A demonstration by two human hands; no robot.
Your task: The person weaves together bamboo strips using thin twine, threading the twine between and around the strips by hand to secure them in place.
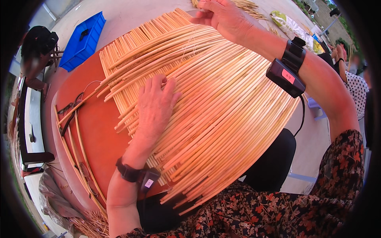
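Note:
A mat of pale straw-coloured stalks (222,103) fans out over the red-brown tabletop and toward my lap. My left hand (155,103) rests on its left part, fingers bent down and closed around a stalk near the row's edge. Higher up, beyond the far edge, my right hand (222,18) is raised with thumb and fingers pinched together. A thin pale thread (187,49) rises from the stalks toward the right hand; its end at the fingertips is hard to make out. Under the loose-ended stalks lies a denser layer of stalks (149,29).
On the red-brown table (95,135) lie black-handled scissors (73,106) and several loose stalks (67,146). A blue crate (83,41) stands on the floor at the far left, near a seated person (37,55). Another person in dotted clothing (354,89) is at the right.

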